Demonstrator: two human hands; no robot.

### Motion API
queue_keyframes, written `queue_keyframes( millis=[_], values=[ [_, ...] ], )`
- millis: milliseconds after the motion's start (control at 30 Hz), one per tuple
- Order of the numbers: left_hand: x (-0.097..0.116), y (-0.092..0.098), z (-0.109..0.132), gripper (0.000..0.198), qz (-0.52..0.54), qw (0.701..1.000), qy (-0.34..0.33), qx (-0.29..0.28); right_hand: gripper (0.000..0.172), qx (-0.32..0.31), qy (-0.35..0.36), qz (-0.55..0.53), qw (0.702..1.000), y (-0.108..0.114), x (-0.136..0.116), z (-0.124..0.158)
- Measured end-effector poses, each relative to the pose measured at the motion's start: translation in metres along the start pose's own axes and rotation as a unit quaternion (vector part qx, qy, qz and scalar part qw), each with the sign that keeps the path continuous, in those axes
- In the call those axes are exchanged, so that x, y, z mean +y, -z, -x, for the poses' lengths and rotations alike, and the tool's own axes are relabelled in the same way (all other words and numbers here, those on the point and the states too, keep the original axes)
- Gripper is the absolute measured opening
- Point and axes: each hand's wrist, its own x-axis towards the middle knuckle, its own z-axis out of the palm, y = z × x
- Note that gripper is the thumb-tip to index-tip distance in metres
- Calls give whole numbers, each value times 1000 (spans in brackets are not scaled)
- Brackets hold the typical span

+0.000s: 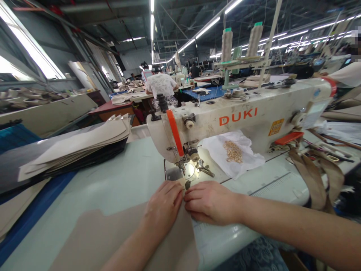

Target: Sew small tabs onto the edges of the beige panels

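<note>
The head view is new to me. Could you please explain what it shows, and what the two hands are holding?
It is taken from the person's head, looking forward and down. The bare left hand and right hand are close together at a beige piece of material, just before a white sewing machine. Their exact grip is partly hidden. On the pale green table, a white sheet carries small gold-coloured parts; at left is a stack of beige pieces.

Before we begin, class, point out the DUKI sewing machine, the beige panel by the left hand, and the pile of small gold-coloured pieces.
DUKI sewing machine (pixel 239 117): head view, lettered side of its body.
Beige panel (pixel 105 233): head view, its flat surface.
Pile of small gold-coloured pieces (pixel 232 151): head view, its middle.
</note>
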Motion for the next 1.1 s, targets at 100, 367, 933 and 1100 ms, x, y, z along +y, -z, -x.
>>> queue_keyframes(
  millis=[100,367,933,1100],
  values=[
    [-1,-1,0,18,3,1000,2,-2,21,-3,-1,0,1000,0,0,0],
    [0,1,-3,19,22,1000,11,-3,19,2,-7,-2,1000,0,0,0],
    [-1,8,2,23,64,997,23,-27,21,-4,-52,97,994,1,-1,-9],
    [-1,11,6,23,70,997,24,-33,15,-15,-43,118,992,-2,0,-10]
  ],
)
